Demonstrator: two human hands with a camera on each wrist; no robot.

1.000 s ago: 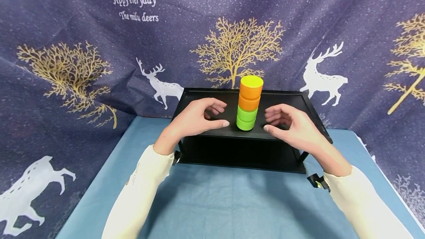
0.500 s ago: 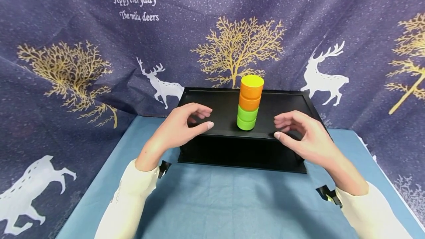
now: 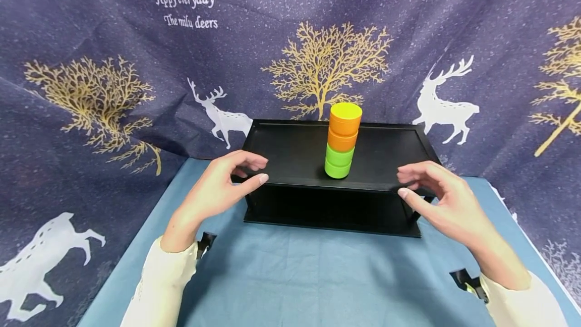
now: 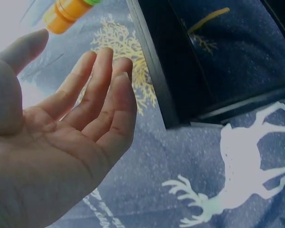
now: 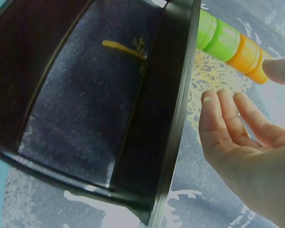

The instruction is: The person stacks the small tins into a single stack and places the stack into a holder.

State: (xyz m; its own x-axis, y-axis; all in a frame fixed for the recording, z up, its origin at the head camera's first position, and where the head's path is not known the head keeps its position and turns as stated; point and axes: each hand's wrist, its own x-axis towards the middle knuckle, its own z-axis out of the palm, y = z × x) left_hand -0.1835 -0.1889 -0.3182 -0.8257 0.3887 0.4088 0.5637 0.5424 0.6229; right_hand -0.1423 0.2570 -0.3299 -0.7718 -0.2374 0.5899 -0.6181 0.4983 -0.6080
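A tower of round cups, green [image 3: 338, 162] below and orange [image 3: 343, 127] above with a yellow top, stands upright on the upper board of a black two-level rack [image 3: 290, 153]. To its left my left hand [image 3: 222, 180] hovers near the rack's front left corner, fingers loosely bent and holding nothing. On the other side my right hand [image 3: 447, 201] is by the front right corner, likewise relaxed and apart from the cups. Both wrist views show bare palms, with the orange cups [image 4: 66, 14] beyond the left thumb and the green cups [image 5: 221, 38] beyond the right fingers.
The rack's lower board [image 3: 331, 211] lies close above a blue tablecloth [image 3: 313, 276]. Behind it hangs a dark blue cloth [image 3: 254, 39] printed with white deer and golden trees. Black straps with small devices are at both wrists.
Both hands have drawn away from the cup tower, the left one leftward and the right one rightward, and both somewhat toward me. The tower stays standing in place.
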